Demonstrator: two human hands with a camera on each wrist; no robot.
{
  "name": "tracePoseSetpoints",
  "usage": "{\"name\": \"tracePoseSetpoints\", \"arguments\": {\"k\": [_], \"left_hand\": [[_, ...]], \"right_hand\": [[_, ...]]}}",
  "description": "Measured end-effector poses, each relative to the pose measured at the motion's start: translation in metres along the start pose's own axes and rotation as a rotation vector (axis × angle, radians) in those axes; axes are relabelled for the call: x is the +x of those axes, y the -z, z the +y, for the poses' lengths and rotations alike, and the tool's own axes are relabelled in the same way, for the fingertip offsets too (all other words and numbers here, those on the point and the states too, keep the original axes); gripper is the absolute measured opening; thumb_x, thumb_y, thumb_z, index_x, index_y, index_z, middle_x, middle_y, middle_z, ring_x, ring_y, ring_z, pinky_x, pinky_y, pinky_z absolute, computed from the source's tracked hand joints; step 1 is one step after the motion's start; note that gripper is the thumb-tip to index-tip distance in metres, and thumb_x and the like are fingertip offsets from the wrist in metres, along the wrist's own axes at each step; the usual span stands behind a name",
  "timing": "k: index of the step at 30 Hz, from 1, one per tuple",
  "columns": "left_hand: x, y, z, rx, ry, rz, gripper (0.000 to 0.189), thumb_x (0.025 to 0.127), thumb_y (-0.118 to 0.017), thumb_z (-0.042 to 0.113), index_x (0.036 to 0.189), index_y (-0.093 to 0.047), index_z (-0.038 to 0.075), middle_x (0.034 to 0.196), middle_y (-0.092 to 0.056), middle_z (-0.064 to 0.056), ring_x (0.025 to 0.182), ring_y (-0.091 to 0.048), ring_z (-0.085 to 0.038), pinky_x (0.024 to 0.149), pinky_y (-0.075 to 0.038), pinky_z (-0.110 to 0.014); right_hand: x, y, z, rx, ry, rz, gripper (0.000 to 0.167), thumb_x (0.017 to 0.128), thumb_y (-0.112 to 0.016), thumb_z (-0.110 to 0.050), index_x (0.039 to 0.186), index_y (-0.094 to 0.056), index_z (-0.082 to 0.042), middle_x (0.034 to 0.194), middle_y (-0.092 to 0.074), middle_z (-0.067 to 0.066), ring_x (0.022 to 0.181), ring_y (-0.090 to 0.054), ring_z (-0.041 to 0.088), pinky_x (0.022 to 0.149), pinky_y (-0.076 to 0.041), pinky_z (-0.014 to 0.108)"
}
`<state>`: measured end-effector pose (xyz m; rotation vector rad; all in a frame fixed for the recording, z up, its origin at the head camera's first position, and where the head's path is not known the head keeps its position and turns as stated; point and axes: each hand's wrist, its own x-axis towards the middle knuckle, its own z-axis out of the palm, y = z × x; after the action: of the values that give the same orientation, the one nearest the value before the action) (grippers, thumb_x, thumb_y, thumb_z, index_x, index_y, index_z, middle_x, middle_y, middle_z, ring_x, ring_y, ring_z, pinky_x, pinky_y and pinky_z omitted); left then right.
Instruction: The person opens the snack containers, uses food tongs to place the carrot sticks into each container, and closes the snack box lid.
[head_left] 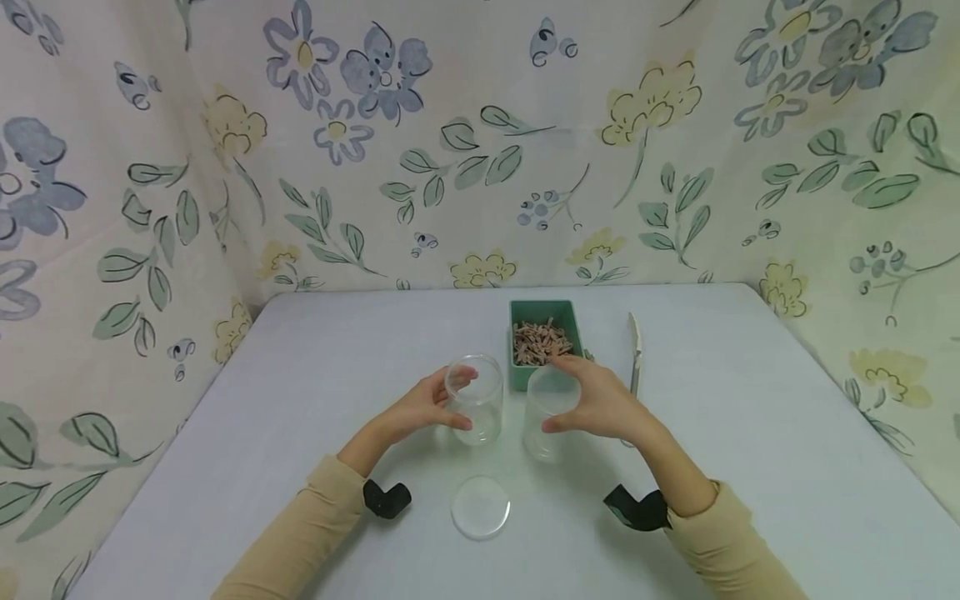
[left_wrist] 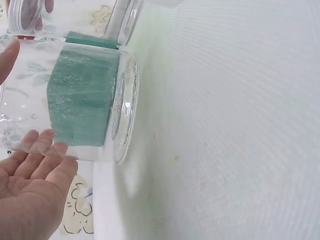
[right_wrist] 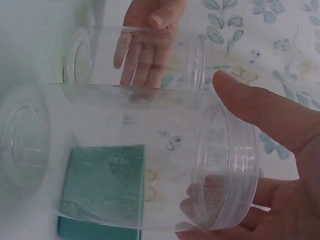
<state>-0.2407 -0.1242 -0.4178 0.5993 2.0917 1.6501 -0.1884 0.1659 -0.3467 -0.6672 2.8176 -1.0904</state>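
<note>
Two clear jars stand side by side in the head view. My left hand [head_left: 427,408] holds the left jar [head_left: 486,421], its thumb at the near side and its fingers round the far side. In the left wrist view, fingertips show through that jar's wall [left_wrist: 85,95]. My right hand [head_left: 600,400] grips the right jar [head_left: 542,442] near its top. The right wrist view shows thumb and fingers spread round a clear lid [right_wrist: 242,175] on this jar. A clear round lid [head_left: 481,508] lies on the table in front of the jars.
Behind the right jar sits a green tray [head_left: 522,377] filled with small brown pieces [head_left: 542,340]. Right of it lies a long, slim metal utensil [head_left: 636,358], partly hidden by my right hand. The white table [head_left: 360,333] backs onto a floral curtain [head_left: 465,208].
</note>
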Motion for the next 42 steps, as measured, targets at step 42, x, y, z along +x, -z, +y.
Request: {"name": "tracePoseSetpoints", "arguments": {"k": [42], "left_hand": [[-0.032,-0.051,0.076,-0.19,-0.268,-0.763,0.096,0.085,-0.074,0.044,0.144,-0.025,-0.014,0.147,-0.032,-0.032,0.138,-0.036,-0.019,0.115,-0.027,-0.038]], "right_hand": [[-0.036,0.028,-0.045,0.521,0.589,-0.333,0.087,0.069,-0.086,-0.002,0.144,-0.041,0.0,0.147,-0.045,0.007,0.131,-0.044,0.022,0.105,-0.043,0.04]]}}
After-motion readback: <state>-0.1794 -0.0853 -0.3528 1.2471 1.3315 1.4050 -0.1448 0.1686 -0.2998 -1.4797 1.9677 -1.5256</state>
